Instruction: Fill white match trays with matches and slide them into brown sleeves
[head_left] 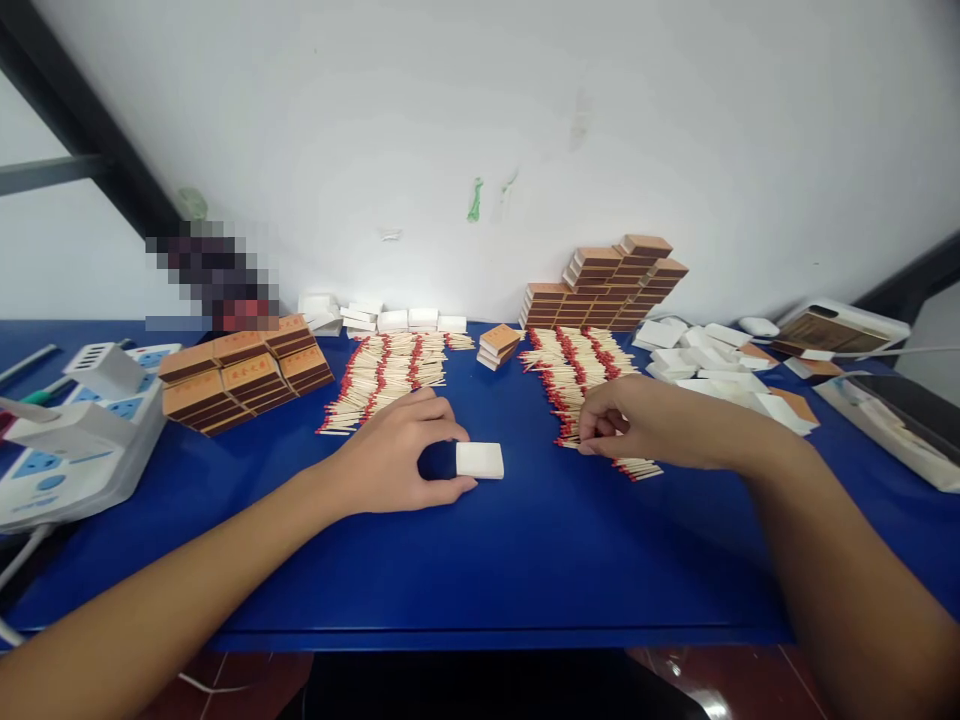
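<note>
Head view: holds one white tray [481,460] with the left hand [401,455], just below the centre of the frame. Grips only its left end, thumb at the lower edge and fingers at the upper, leaving a gap toward the palm and the right end free. At right of centre, meets the lower part of the right match pile [574,375] with the right hand [637,418], fingertips drawn narrow; cannot tell whether pinching a match.

Hides part of that pile behind the right hand, with loose matches [637,468] just below. Covers the lower edge of the left match pile [390,372] with the left hand. Between both piles, at centre, a short matchbox stack [499,345]; at left, a matchbox block [251,375]; upper right of centre, a stepped matchbox stack [600,295]. Far left, a power strip [105,470].

Counts two large match piles, three matchbox groups, one held tray, one power strip. Also shows a tray row [394,320] behind the left pile and a tray heap [705,350] at right, too overlapped for counting singly.
</note>
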